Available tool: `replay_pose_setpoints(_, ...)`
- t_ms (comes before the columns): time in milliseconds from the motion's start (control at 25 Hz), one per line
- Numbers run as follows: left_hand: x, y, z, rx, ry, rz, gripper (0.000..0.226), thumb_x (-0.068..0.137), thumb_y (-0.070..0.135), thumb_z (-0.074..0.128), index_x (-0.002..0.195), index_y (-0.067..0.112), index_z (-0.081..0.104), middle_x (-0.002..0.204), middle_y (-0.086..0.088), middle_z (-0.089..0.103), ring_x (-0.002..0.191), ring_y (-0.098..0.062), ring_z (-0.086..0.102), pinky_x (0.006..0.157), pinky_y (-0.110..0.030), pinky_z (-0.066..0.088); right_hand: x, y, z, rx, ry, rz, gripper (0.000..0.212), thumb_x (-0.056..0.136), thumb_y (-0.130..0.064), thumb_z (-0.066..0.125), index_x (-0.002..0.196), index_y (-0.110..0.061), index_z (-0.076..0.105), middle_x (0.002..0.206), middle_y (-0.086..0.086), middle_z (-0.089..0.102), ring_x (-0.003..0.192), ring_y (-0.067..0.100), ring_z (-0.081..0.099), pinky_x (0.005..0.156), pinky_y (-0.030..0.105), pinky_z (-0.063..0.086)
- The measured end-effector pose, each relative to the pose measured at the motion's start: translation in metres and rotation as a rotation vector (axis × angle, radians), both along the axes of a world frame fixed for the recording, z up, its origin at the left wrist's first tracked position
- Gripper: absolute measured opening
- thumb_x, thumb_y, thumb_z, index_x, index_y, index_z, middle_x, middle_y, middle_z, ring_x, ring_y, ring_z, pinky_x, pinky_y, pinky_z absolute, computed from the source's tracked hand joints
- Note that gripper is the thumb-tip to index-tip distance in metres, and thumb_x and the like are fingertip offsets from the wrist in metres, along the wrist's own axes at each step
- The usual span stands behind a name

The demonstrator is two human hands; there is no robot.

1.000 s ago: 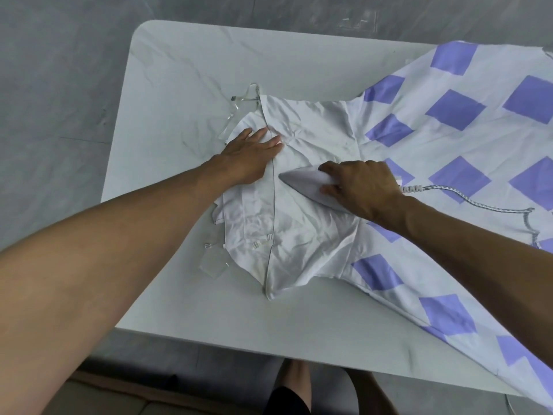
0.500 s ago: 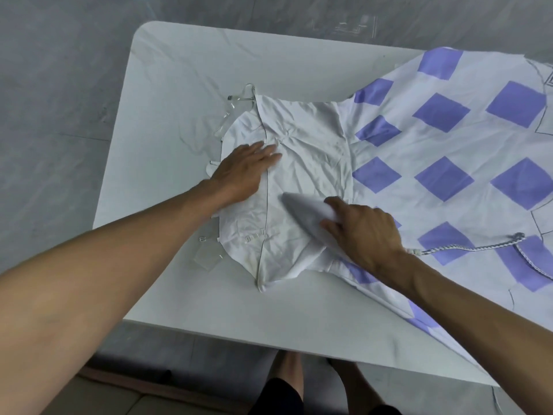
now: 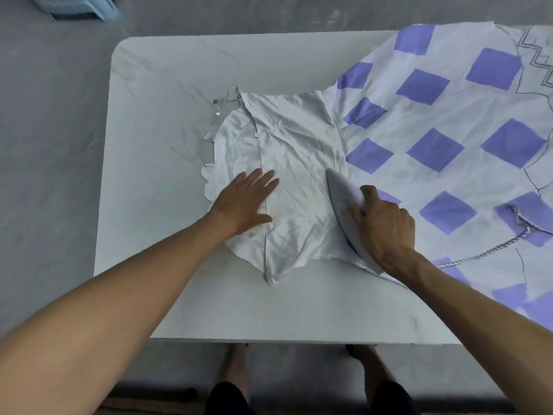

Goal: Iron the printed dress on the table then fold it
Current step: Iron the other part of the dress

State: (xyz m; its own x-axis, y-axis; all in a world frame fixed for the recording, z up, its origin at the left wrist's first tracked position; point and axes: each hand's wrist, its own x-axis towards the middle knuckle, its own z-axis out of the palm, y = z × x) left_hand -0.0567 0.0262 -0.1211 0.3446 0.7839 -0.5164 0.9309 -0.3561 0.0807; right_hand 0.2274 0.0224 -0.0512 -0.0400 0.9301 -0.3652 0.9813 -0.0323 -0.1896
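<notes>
The printed dress (image 3: 419, 121) lies spread over the white table (image 3: 167, 85), its white skirt with purple diamonds reaching off to the right. Its plain white bodice (image 3: 293, 151) lies wrinkled at the table's middle, with clear straps (image 3: 223, 103) at its upper left. My left hand (image 3: 244, 200) rests flat with straight fingers on the bodice's left side, beside a seam. My right hand (image 3: 381, 223) grips the handle of a white iron (image 3: 342, 193), whose tip points away from me along the bodice's right edge.
The iron's braided cord (image 3: 490, 250) runs right across the skirt. A light blue plastic object (image 3: 77, 7) sits on the grey floor at the top left. The table's near edge (image 3: 284, 341) is just above my feet.
The iron has swung from pointing left to pointing away from me and moved to the bodice's right edge. My left hand slid down the bodice toward me. The camera view shifted.
</notes>
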Motion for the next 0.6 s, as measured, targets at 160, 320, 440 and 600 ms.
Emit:
replay_pose_setpoints(160,-0.015,0.010,-0.007,-0.047,-0.240,0.040,0.076,0.096,0.043,0.051,0.156,0.022,0.008,0.163,0.009,-0.001,0.150,-0.013,-0.002,0.121,-0.031,0.010,-0.029,-0.013,0.000,0.027,-0.079,-0.020,0.036,0.098,-0.042,0.040,0.126,-0.020,0.042,0.087,0.013,0.066,0.074,0.037,0.060,0.062,0.035,0.037)
replay_pose_setpoints(320,-0.034,0.026,-0.013,-0.095,-0.477,0.110,0.066,0.090,0.002,0.047,0.151,0.020,0.030,0.159,0.010,0.023,0.146,-0.008,0.014,0.113,-0.016,0.014,-0.067,-0.036,0.002,-0.025,-0.036,-0.026,0.034,0.097,-0.042,0.042,0.122,-0.020,0.044,0.083,0.013,0.065,0.075,0.036,0.059,0.060,0.035,0.034)
replay_pose_setpoints(440,-0.037,0.038,-0.012,-0.138,-0.545,0.222,0.072,0.080,-0.013,0.037,0.144,0.019,0.045,0.151,0.006,0.039,0.139,-0.010,0.028,0.106,-0.009,0.016,-0.095,-0.063,0.004,-0.107,0.031,0.079,0.036,0.096,-0.044,0.042,0.124,-0.021,0.042,0.086,0.012,0.066,0.078,0.036,0.062,0.059,0.035,0.032)
replay_pose_setpoints(600,-0.040,0.050,-0.012,0.056,-0.483,-0.026,0.059,0.083,-0.010,0.043,0.136,0.015,0.053,0.139,-0.001,0.053,0.131,-0.021,0.041,0.109,-0.027,0.031,-0.095,-0.074,0.012,-0.075,0.081,-0.019,0.036,0.097,-0.047,0.041,0.124,-0.023,0.044,0.087,0.012,0.067,0.080,0.036,0.062,0.061,0.036,0.034)
